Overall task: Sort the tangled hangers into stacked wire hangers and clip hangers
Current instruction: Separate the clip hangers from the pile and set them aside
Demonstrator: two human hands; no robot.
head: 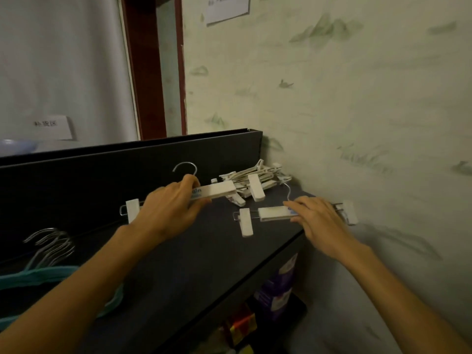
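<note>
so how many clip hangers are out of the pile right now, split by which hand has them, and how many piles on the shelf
Clip hanger in left hand: 1
Clip hanger under right hand: 1
Piles: 2, white clip hangers and teal hangers
Total loose: 2

Dark shelf top (194, 251): white clip hangers piled (255, 178) beyond the right hand (316, 218), one (270, 213) under it; teal hangers, possibly velvet (38, 275), beside the left forearm.
</note>
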